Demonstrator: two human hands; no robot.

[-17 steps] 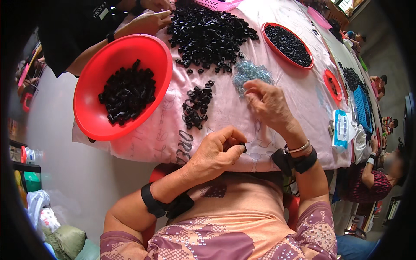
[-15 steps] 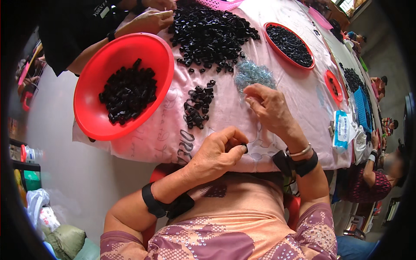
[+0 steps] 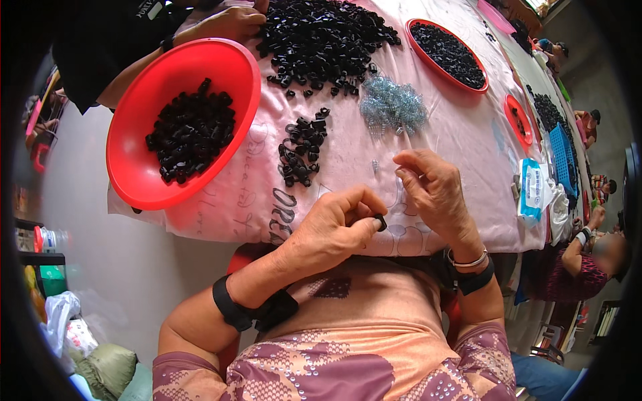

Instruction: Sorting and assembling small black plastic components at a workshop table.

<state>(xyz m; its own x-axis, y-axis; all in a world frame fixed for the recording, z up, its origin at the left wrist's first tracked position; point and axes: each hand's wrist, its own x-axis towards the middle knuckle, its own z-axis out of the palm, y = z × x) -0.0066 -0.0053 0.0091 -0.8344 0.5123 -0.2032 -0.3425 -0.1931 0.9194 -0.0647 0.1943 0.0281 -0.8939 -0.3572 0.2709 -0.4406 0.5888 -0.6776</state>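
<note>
My left hand (image 3: 334, 224) is closed, pinching a small black plastic part (image 3: 380, 222) between thumb and forefinger just above the near table edge. To its right, my right hand (image 3: 435, 194) is raised with thumb and fingers drawn together; whatever sits in the pinch is too small to make out. Beyond that hand lies a heap of small shiny bluish-silver pieces (image 3: 393, 107), and one loose shiny piece (image 3: 376, 166) rests nearer to me. A small group of black parts (image 3: 302, 150) lies on the cloth ahead of my left hand.
A red basin (image 3: 124, 157) holding black parts stands at the left. The large black heap (image 3: 321, 43) spreads at the far side, near a co-worker's hand (image 3: 242, 23). A red tray (image 3: 414, 43), blue basket (image 3: 563, 160) and wipes pack (image 3: 531, 190) are on the right.
My right hand has drawn back from the shiny heap toward my left hand. One shiny piece now shows apart on the cloth. My left hand still pinches the black part.
</note>
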